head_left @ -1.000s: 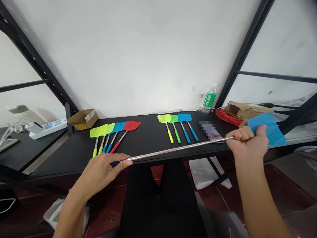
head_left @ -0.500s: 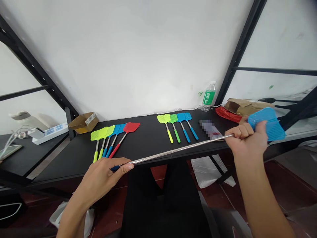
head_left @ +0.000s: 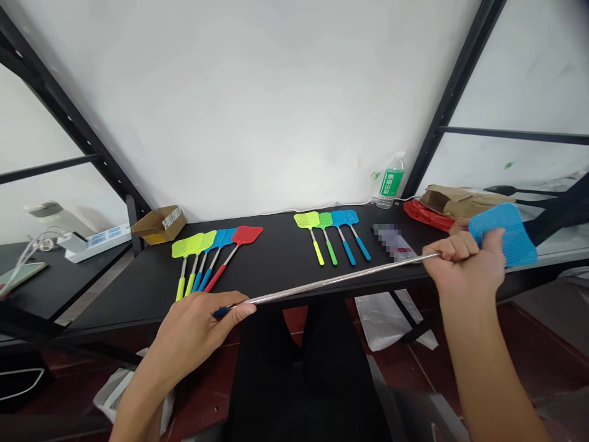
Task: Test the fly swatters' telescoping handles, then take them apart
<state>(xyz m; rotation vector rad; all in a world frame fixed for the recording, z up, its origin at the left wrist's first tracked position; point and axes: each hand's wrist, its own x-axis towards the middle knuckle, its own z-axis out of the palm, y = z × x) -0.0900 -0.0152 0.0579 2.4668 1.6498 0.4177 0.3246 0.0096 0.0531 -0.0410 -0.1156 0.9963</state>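
Note:
Stretched between my two hands is a blue fly swatter (head_left: 324, 283) with its silver telescopic rod drawn out long. My left hand (head_left: 197, 334) is closed around the rod's lower end, by the dark blue handle. At the other end, my right hand (head_left: 467, 261) grips the rod just below the blue paddle, thumb lying against the paddle. On the table beyond my left hand lies a fanned group of yellow, blue and red swatters (head_left: 216, 252), their handles partly behind that hand. A second row of yellow, green and blue swatters (head_left: 332, 236) lies farther right.
The black table (head_left: 271, 270) runs along a white wall. An open cardboard box (head_left: 161, 227) and a power strip (head_left: 99, 242) are at the left. A water bottle (head_left: 391, 181), a blurred package (head_left: 393, 242) and a brown paper bag (head_left: 460, 199) stand or lie at the right.
The view has shifted slightly, so both hands and the swatter appear a little farther right. Both hands keep their grip, and the rod looks about equally long.

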